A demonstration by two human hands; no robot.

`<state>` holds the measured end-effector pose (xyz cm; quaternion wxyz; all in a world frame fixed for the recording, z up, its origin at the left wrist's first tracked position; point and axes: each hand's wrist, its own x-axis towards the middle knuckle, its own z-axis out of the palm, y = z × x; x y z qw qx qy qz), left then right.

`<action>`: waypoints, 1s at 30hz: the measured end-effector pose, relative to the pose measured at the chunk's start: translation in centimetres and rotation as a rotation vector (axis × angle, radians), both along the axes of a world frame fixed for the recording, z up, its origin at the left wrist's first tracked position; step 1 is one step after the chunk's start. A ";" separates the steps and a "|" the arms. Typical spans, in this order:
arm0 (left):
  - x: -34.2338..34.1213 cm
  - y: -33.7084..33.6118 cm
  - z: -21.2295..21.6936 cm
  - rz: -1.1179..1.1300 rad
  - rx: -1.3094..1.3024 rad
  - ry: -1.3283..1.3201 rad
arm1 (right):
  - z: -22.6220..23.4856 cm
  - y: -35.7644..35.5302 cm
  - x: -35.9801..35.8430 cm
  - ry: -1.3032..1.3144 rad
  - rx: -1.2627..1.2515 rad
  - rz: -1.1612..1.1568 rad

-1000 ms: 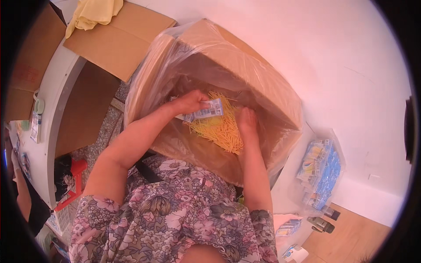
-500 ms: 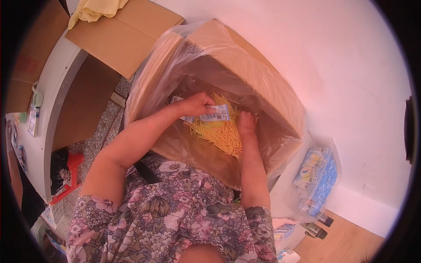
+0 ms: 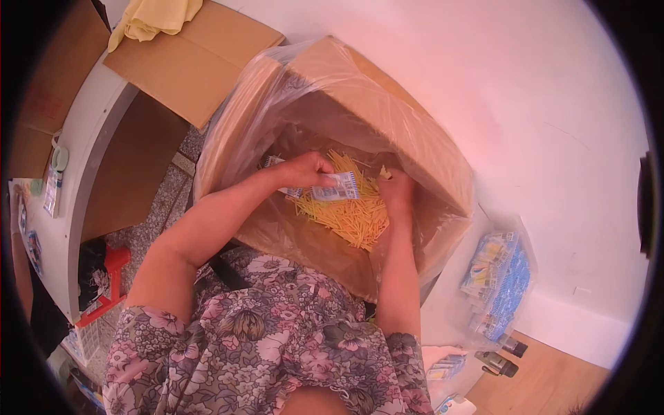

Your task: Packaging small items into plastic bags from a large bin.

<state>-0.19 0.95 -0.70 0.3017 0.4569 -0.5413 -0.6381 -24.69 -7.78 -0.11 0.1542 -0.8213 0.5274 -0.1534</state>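
While the left hand (image 3: pixel 309 170) grips a packet (image 3: pixel 337 188), the right hand (image 3: pixel 398 189) clutches a few sticks (image 3: pixel 384 173) beside the yellow pile (image 3: pixel 353 223) in a plastic-lined box (image 3: pixel 366 86).

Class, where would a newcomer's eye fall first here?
First, the heap of yellow sticks inside the plastic-lined cardboard box at the centre. The left hand holds a small packet over it; outside the box, at right, is a clear bag of blue packets.

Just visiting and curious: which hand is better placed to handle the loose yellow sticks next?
Probably the right hand: it's beside the yellow sticks, seemingly pinching yellow bits, while the left hand holds a packet.
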 end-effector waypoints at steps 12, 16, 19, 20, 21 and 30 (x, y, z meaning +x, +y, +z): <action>-1.7 1.2 1.3 -0.192 0.048 0.373 | 5.3 6.4 4.6 -0.857 0.693 0.014; -1.6 1.1 0.6 -0.173 -0.185 0.226 | 6.2 6.4 4.9 -0.670 0.848 -0.111; -1.7 0.9 0.5 -0.210 -0.252 0.094 | 6.1 7.3 5.8 -0.603 0.666 -0.136; -1.8 0.9 0.6 -0.241 -0.279 0.038 | 5.6 7.2 6.0 -0.581 0.539 -0.111; -2.0 1.0 0.7 -0.251 -0.278 0.039 | 5.3 7.3 6.0 -0.556 0.412 -0.087; -1.3 0.6 0.7 0.033 -0.167 0.268 | 9.2 7.1 3.5 -0.599 0.096 -0.179</action>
